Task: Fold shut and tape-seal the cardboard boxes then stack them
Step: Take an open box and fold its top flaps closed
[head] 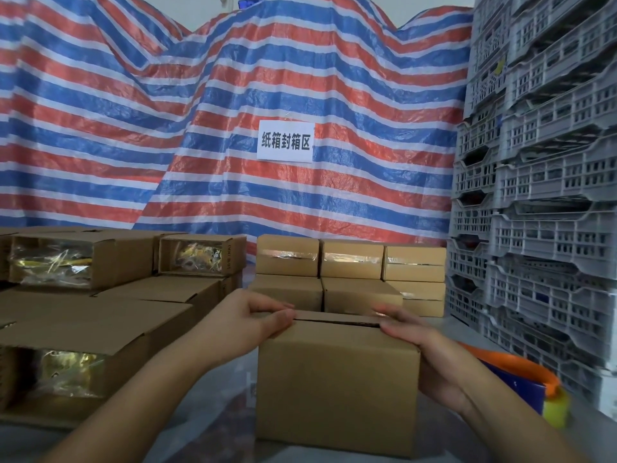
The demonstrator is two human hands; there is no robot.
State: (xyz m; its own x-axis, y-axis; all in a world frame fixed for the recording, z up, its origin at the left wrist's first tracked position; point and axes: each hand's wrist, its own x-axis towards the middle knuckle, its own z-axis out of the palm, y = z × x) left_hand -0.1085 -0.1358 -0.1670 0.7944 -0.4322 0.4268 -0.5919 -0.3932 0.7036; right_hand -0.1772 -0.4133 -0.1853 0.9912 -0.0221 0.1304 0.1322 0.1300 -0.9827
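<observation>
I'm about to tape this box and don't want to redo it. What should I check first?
1. Top flaps of the front box folded down: ok, though a dark gap shows along the seam.
2. Left hand holding its corner: ok.
3. Right hand holding the other end: ok.
4. Tape on this seam: not ok, none visible.
5. Tape dispenser close by: ok, beside the right wrist.
6. Sealed stack has room on top: cannot tell.

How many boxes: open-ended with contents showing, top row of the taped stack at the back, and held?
Open-ended boxes: 3
Top-row taped boxes: 3
Held box: 1
Total: 7
</observation>
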